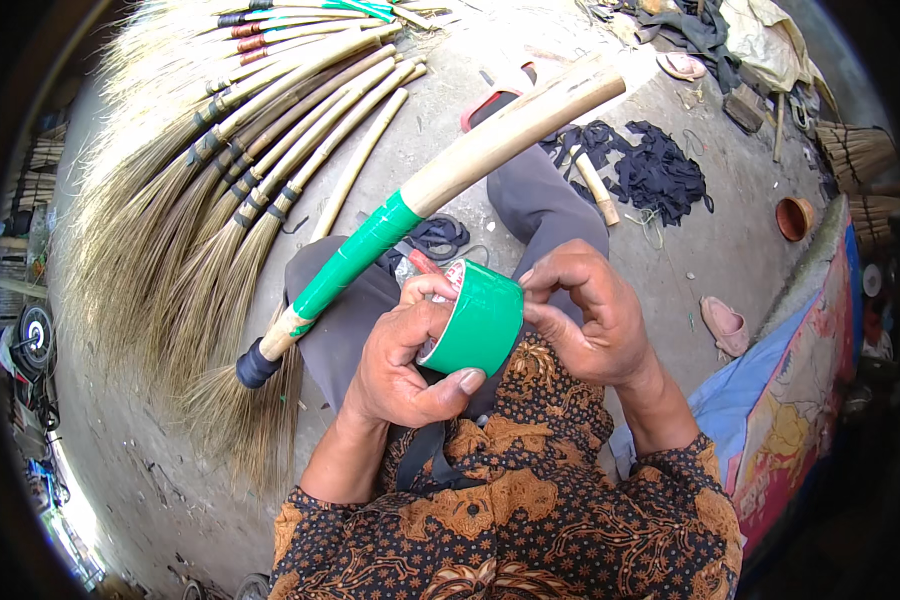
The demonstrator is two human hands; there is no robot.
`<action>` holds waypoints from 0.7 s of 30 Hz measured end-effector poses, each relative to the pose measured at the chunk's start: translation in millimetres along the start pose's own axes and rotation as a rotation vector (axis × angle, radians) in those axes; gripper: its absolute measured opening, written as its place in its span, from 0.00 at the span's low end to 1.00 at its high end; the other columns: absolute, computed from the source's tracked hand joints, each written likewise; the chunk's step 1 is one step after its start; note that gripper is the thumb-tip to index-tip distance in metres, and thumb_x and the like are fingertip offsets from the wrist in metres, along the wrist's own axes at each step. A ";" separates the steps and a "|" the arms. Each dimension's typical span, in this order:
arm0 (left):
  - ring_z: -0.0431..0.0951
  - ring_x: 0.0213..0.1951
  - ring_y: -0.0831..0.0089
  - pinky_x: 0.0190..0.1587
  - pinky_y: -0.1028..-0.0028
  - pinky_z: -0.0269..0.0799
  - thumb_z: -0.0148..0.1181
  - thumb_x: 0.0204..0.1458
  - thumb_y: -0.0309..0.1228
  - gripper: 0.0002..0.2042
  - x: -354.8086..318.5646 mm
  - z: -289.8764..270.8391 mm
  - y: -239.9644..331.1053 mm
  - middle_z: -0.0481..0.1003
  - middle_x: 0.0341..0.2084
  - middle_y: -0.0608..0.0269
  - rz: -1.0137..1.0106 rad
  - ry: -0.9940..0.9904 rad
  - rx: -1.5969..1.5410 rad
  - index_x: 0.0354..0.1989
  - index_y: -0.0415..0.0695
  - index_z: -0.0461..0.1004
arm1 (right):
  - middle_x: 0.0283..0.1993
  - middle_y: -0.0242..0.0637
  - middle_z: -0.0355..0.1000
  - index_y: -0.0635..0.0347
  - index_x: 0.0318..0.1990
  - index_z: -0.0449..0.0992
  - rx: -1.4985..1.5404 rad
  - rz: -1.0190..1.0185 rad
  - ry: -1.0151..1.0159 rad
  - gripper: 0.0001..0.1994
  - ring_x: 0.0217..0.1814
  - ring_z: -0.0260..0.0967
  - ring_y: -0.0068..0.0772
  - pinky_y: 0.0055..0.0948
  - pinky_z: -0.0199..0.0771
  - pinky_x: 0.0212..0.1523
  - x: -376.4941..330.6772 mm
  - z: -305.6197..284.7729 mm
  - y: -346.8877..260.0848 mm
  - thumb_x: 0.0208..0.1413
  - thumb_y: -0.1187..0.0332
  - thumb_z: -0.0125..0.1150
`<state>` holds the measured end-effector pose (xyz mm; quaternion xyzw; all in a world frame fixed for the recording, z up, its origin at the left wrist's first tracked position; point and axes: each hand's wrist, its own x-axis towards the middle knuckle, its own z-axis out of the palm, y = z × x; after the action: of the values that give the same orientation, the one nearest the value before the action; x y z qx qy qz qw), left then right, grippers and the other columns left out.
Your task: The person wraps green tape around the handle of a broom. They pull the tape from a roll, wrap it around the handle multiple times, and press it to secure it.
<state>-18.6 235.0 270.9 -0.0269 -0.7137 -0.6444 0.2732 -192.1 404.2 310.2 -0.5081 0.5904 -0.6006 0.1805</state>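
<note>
A wide roll of glossy green tape (482, 322) is held up in front of my chest. My left hand (405, 345) grips it, with fingers inside the core and the thumb along its lower edge. My right hand (585, 318) pinches at the roll's right side with thumb and forefinger; a loose tape end cannot be made out there. Across my legs slants a broom (500, 145), its pale wooden handle pointing to the upper right. Green tape wraps the middle of that handle, and a dark binding joins it to the bristles at the lower left.
Several finished-looking brooms (260, 150) lie fanned out at the left. Black cloth strips (660, 170) and a short wooden stick (595, 187) lie beyond my knee. At the right are a brown pot (794, 218), a pink shoe (724, 326) and a colourful sheet (790, 400).
</note>
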 end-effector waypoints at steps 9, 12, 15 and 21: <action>0.87 0.43 0.62 0.72 0.50 0.64 0.77 0.51 0.32 0.16 14.0 -0.9 8.6 0.86 0.38 0.64 0.196 -0.181 0.518 0.47 0.44 0.83 | 0.47 0.28 0.74 0.66 0.53 0.77 0.508 0.544 -0.070 0.09 0.47 0.71 0.14 0.22 0.75 0.47 -9.9 -0.9 -14.2 0.74 0.69 0.63; 0.86 0.43 0.65 0.64 0.57 0.72 0.73 0.55 0.28 0.14 10.9 7.3 12.7 0.85 0.38 0.63 0.005 -0.050 0.335 0.49 0.41 0.80 | 0.47 0.30 0.75 0.66 0.53 0.78 0.406 0.487 -0.056 0.09 0.47 0.71 0.15 0.22 0.75 0.46 -13.1 4.6 -10.4 0.73 0.70 0.64; 0.85 0.42 0.71 0.54 0.68 0.78 0.69 0.60 0.26 0.12 3.3 15.2 14.4 0.84 0.37 0.62 -0.214 0.081 -0.045 0.50 0.40 0.78 | 0.47 0.33 0.75 0.65 0.53 0.77 0.194 0.336 -0.101 0.10 0.47 0.72 0.17 0.23 0.75 0.46 -13.4 8.4 -6.9 0.70 0.72 0.68; 0.78 0.33 0.77 0.40 0.74 0.75 0.65 0.62 0.26 0.08 -1.6 14.5 7.4 0.82 0.35 0.63 -0.134 0.087 0.037 0.48 0.40 0.76 | 0.51 0.39 0.75 0.61 0.52 0.78 -0.140 -0.067 0.022 0.16 0.47 0.76 0.34 0.30 0.77 0.46 -3.5 2.7 -13.1 0.58 0.79 0.75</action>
<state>-19.6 250.4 276.6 0.0538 -0.7130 -0.6486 0.2607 -183.3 408.8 319.9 -0.5323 0.6156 -0.5691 0.1176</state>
